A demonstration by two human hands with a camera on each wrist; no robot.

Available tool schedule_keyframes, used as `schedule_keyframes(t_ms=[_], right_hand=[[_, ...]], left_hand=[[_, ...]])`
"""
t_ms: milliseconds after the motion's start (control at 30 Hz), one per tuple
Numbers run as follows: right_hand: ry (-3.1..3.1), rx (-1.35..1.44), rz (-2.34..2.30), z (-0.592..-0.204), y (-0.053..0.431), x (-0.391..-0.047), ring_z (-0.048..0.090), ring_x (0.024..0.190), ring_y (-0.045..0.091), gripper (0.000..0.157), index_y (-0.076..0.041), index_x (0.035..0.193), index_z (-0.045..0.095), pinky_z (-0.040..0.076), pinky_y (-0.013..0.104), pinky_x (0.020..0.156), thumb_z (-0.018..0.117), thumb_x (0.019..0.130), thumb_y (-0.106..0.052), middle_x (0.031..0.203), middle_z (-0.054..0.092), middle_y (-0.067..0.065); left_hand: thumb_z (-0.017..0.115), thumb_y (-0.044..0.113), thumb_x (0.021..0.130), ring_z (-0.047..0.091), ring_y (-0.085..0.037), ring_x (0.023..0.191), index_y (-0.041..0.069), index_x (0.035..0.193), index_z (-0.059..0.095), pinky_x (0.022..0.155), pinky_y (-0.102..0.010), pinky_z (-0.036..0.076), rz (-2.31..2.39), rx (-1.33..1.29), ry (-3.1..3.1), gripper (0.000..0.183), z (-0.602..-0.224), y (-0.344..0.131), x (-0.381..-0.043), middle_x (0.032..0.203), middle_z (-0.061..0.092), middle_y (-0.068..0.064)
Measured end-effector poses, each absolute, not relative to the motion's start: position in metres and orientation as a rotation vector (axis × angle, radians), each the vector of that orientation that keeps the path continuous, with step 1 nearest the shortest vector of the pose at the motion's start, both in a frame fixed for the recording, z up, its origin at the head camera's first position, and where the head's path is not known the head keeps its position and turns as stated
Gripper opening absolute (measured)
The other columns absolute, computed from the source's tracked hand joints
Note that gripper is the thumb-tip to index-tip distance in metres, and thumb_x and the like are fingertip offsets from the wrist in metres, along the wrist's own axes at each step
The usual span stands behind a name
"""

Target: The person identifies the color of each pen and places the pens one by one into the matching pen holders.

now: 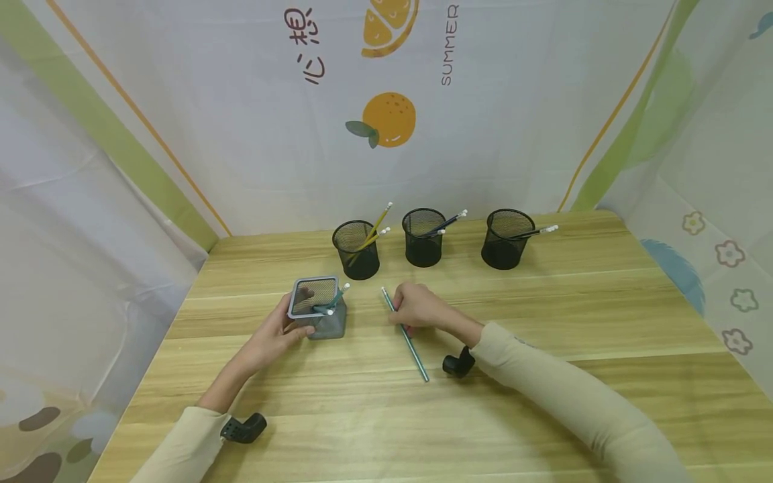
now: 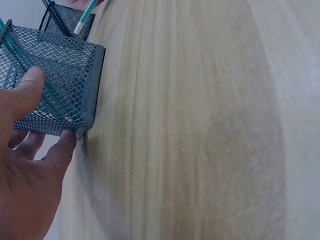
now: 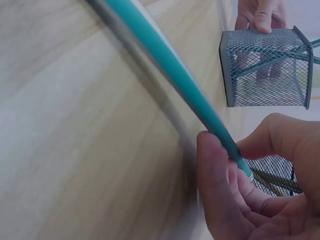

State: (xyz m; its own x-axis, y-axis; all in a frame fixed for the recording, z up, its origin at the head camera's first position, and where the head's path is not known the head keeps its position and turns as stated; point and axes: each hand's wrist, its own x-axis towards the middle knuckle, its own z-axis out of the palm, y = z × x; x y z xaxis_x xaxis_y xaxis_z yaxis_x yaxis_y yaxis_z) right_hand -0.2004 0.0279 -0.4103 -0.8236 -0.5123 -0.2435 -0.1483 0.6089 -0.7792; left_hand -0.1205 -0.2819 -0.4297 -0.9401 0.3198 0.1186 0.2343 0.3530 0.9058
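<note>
My left hand [image 1: 273,343] holds a grey square mesh pen holder [image 1: 329,327], thumb on the near side and fingers around the left. Two teal pencils [image 1: 339,296] lean inside it, their white eraser ends over the rim. In the left wrist view, the thumb lies against the mesh wall [image 2: 65,50]. To the right of the holder, my right hand [image 1: 418,307] pinches another teal pencil [image 1: 417,359] between thumb and fingers. The right wrist view shows this pencil [image 3: 180,77] gripped near its eraser end, with its shaft close over the wooden table.
Behind the hands stand three round black mesh cups: one [image 1: 362,267] with yellow pencils, a middle one [image 1: 423,251] with dark blue pencils, and a right one [image 1: 502,255] with black pencils. A printed white curtain [image 1: 272,154] hangs at the back of the wooden table [image 1: 574,302].
</note>
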Motion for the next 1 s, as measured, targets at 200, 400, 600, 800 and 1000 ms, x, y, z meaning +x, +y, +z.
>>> schedule_keyframes(t_ms=[200, 400, 600, 800, 1000], right_hand=[[2.352, -0.541, -1.169, -0.407, 0.034, -0.203, 0.067, 0.051, 0.021, 0.011, 0.0, 0.091, 0.057, 0.06, 0.031, 0.05, 0.068, 0.089, 0.0, 0.066, 0.065, 0.012], [2.295, -0.565, -1.253, -0.404, 0.04, -0.206, 0.066, 0.051, 0.02, 0.01, 0.001, 0.093, 0.056, 0.062, 0.035, 0.053, 0.066, 0.09, 0.002, 0.071, 0.065, 0.013], [2.209, -0.625, -1.357, -0.4, 0.043, -0.208, 0.068, 0.055, 0.027, 0.009, 0.002, 0.096, 0.054, 0.062, 0.041, 0.055, 0.061, 0.09, 0.005, 0.074, 0.065, 0.014], [2.192, -0.685, -1.435, -0.397, 0.044, -0.212, 0.07, 0.063, 0.038, 0.008, 0.003, 0.095, 0.055, 0.063, 0.045, 0.059, 0.059, 0.088, 0.006, 0.077, 0.063, 0.013], [2.156, -0.727, -1.553, -0.392, 0.046, -0.215, 0.067, 0.068, 0.047, 0.01, 0.004, 0.097, 0.054, 0.062, 0.053, 0.064, 0.056, 0.088, 0.006, 0.084, 0.059, 0.015]], left_hand=[[0.064, -0.006, 0.097, 0.039, -0.048, 0.137, -0.003, 0.157, 0.021, 0.112, -0.05, 0.036, 1.655, 0.515, 2.527, 0.073, -0.429, -0.282, -0.12, 0.156, 0.031, -0.028], [0.064, -0.006, 0.097, 0.038, -0.048, 0.138, -0.002, 0.157, 0.021, 0.113, -0.051, 0.035, 1.643, 0.511, 2.536, 0.073, -0.428, -0.282, -0.12, 0.156, 0.031, -0.028], [0.064, -0.007, 0.097, 0.039, -0.048, 0.137, -0.003, 0.156, 0.021, 0.112, -0.049, 0.036, 1.647, 0.513, 2.535, 0.073, -0.428, -0.281, -0.12, 0.156, 0.031, -0.029], [0.063, -0.008, 0.097, 0.039, -0.048, 0.137, -0.003, 0.156, 0.021, 0.112, -0.049, 0.036, 1.637, 0.512, 2.544, 0.073, -0.429, -0.281, -0.121, 0.155, 0.031, -0.029], [0.063, -0.008, 0.097, 0.038, -0.049, 0.138, -0.003, 0.157, 0.02, 0.112, -0.05, 0.035, 1.637, 0.511, 2.541, 0.074, -0.428, -0.281, -0.12, 0.156, 0.03, -0.029]])
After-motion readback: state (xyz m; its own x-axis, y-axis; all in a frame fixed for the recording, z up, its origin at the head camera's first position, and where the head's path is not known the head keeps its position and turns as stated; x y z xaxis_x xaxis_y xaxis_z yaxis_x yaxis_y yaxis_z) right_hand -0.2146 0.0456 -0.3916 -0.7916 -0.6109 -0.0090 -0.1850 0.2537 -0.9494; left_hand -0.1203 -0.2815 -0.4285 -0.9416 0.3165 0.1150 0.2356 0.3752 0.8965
